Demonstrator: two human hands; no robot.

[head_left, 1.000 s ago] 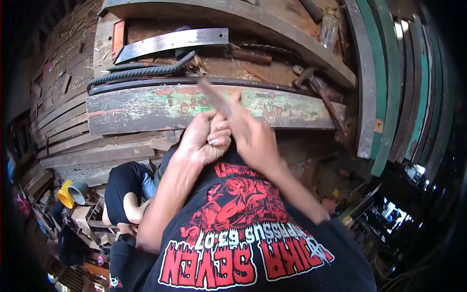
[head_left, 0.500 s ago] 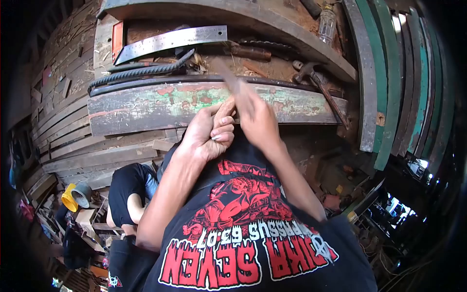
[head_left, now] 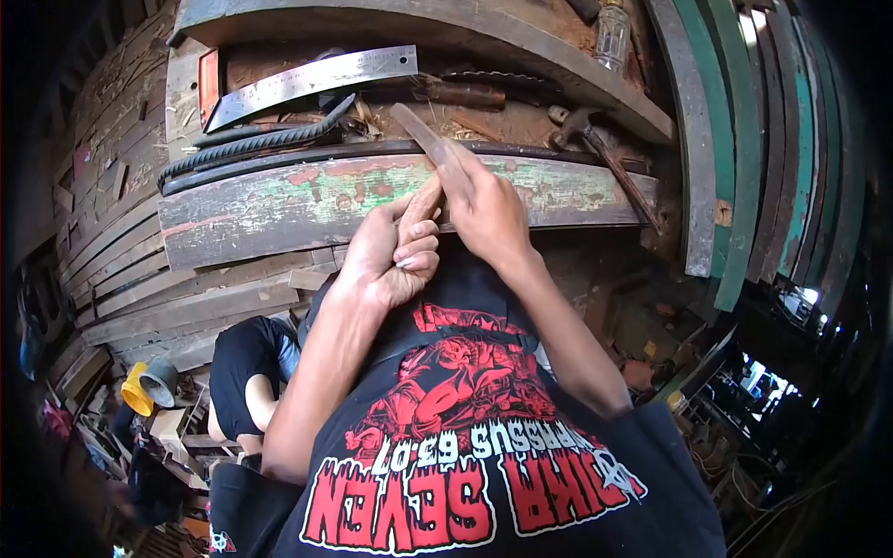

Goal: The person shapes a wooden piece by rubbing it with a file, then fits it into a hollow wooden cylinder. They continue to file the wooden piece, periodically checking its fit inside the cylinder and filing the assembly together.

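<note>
My left hand (head_left: 389, 257) is closed around a small brown wooden piece (head_left: 423, 199), whose tip sticks up between thumb and fingers. My right hand (head_left: 486, 210) grips a flat, narrow brownish tool (head_left: 417, 130) that slants up and to the left and rests against the tip of the wooden piece. Both hands are held close together in front of my chest, over the edge of a worn plank with green and red paint (head_left: 279, 206). How the tool's working face looks is hidden from here.
On the bench behind the plank lie a steel ruler (head_left: 312, 78), a ribbed steel bar (head_left: 260, 139), a hammer (head_left: 586, 132) and a bottle (head_left: 612, 33). Green boards (head_left: 744, 139) stand at the right. Stacked planks and a yellow container (head_left: 136, 391) lie at the left.
My right hand has pushed the tool forward, away from my body, along the wooden piece. My left hand has stayed closed on the piece and hardly moved.
</note>
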